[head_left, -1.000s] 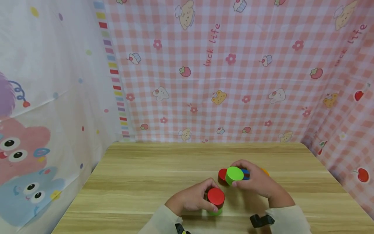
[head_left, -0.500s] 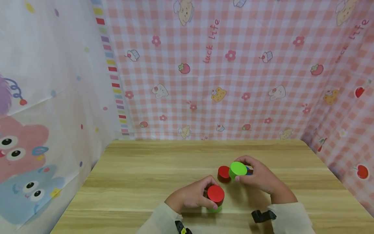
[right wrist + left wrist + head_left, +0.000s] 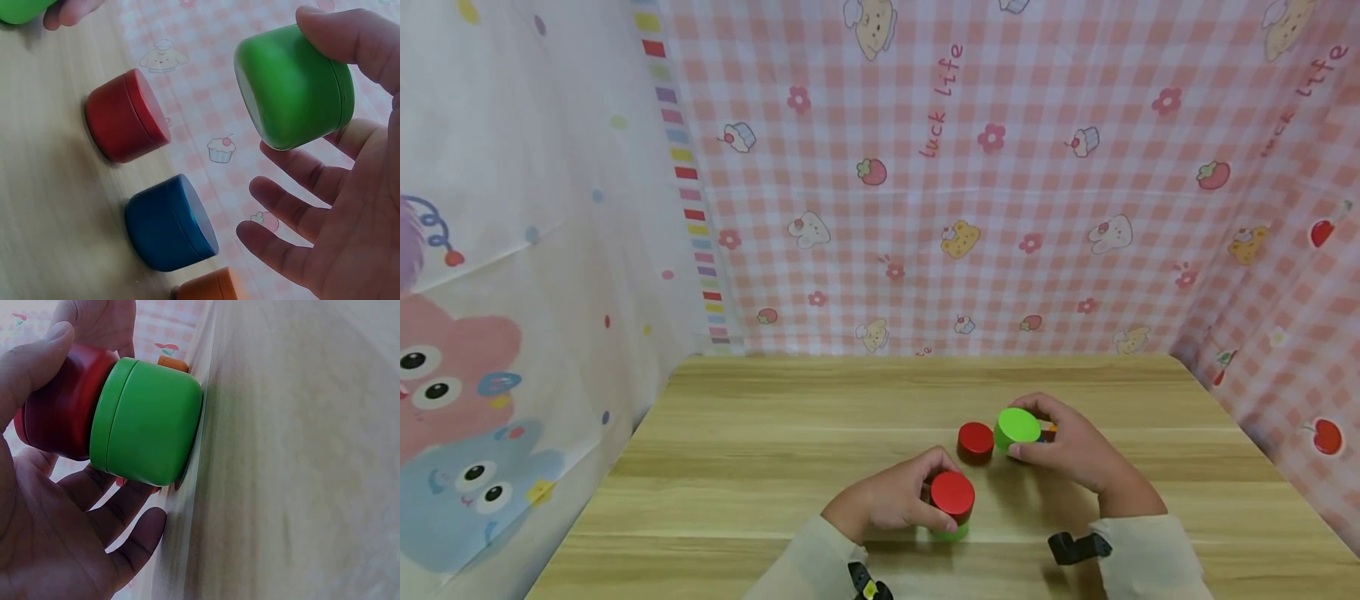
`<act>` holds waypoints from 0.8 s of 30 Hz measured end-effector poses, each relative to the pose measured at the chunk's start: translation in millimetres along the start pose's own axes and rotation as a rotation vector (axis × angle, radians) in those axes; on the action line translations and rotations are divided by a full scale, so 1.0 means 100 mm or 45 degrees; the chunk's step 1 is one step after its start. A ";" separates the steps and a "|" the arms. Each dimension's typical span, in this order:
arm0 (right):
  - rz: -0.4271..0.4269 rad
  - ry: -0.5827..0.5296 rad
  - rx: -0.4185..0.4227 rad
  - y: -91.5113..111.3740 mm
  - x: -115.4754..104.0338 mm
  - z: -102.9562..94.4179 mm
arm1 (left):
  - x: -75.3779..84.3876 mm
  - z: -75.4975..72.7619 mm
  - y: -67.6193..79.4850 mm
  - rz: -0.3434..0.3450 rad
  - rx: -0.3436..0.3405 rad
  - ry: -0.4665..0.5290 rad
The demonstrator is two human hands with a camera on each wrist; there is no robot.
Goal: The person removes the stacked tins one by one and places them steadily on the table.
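Note:
My left hand [image 3: 895, 500] grips a red round lidded tin [image 3: 952, 493] between thumb and fingers. That tin sits on top of a green tin [image 3: 153, 422], whose base is right at the table. My right hand [image 3: 1075, 450] pinches a second green tin [image 3: 287, 87] by its lid end, raised above the table, with the other fingers spread below. Another red tin [image 3: 975, 442] stands just left of it. A blue tin [image 3: 169, 225] stands beyond the red one, mostly hidden by my right hand in the head view.
An orange tin [image 3: 215, 287] stands beside the blue one, partly cut off in the right wrist view. The wooden table [image 3: 790, 417] ends at a pink checked cloth [image 3: 925, 208] behind. A white printed cloth [image 3: 550, 250] hangs on the left.
My right hand has moved right and slightly back with its green tin, uncovering more of the standing red tin. My left hand stays on the red tin in the same place.

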State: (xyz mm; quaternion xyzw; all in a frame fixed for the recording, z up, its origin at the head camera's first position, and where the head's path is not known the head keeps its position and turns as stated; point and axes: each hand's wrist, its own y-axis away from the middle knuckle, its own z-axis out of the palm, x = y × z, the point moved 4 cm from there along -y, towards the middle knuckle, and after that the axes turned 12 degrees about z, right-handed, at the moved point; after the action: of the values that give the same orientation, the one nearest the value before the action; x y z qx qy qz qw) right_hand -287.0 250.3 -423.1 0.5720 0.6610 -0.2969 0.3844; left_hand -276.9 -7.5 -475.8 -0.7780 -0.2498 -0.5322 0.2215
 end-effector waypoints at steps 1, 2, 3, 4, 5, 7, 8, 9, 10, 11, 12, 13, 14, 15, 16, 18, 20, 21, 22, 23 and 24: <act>0.004 0.004 0.012 0.00 0.00 -0.01 | 0.00 0.00 0.00 0.002 -0.001 0.001; 0.005 0.014 0.022 0.01 0.00 -0.03 | 0.01 0.00 0.00 0.005 -0.001 0.002; 0.011 0.017 0.032 0.01 0.00 -0.04 | 0.01 0.00 0.00 0.008 -0.001 0.004; 0.017 0.022 0.040 0.02 0.01 -0.06 | 0.01 0.00 0.00 0.009 -0.001 0.006; 0.023 0.026 0.049 0.02 0.01 -0.08 | 0.01 0.00 0.00 0.010 -0.002 0.006; 0.025 0.034 0.059 0.03 0.02 -0.11 | 0.01 0.00 0.00 0.006 -0.001 0.005; 0.024 0.042 0.064 0.04 0.02 -0.12 | 0.01 0.00 0.00 0.004 -0.002 0.005; 0.033 0.039 0.071 0.04 0.03 -0.13 | 0.01 0.00 0.00 0.002 -0.003 0.003; 0.036 0.042 0.078 0.05 0.04 -0.15 | 0.01 0.00 0.00 0.001 -0.004 -0.001; 0.041 0.044 0.087 0.05 0.05 -0.17 | 0.01 0.00 0.00 0.001 -0.006 -0.003; 0.043 0.044 0.094 0.06 0.05 -0.19 | 0.01 0.00 0.00 0.001 -0.007 -0.004; 0.046 0.045 0.102 0.06 0.06 -0.20 | 0.01 0.00 0.00 0.001 -0.008 -0.005; 0.049 0.045 0.110 0.07 0.07 -0.21 | 0.01 0.00 0.00 0.000 -0.010 -0.006; 0.050 0.038 0.117 0.07 0.08 -0.23 | 0.02 0.00 0.01 -0.001 -0.010 -0.006; 0.052 0.034 0.123 0.08 0.09 -0.25 | 0.01 0.00 0.01 -0.004 -0.010 -0.005; 0.050 0.027 0.128 0.08 0.10 -0.27 | 0.01 0.00 0.01 -0.009 -0.009 0.000; 0.052 0.016 0.127 0.08 0.12 -0.30 | 0.00 0.00 0.00 -0.011 -0.009 0.009; 0.064 0.012 0.129 0.08 0.12 -0.31 | 0.00 0.00 0.00 -0.012 -0.010 0.012; 0.078 0.008 0.131 0.08 0.14 -0.32 | -0.01 0.01 0.00 -0.013 -0.011 0.016; 0.083 0.004 0.131 0.08 0.15 -0.33 | -0.01 0.01 0.00 -0.012 -0.012 0.017; 0.096 0.000 0.133 0.08 0.16 -0.34 | -0.02 0.01 -0.01 -0.011 -0.014 0.020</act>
State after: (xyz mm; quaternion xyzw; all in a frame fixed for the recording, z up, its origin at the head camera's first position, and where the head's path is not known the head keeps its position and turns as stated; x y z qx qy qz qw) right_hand -285.7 288.0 -418.4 0.6157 0.6227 -0.3164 0.3648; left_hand -277.3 -7.0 -477.7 -0.7740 -0.2485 -0.5405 0.2168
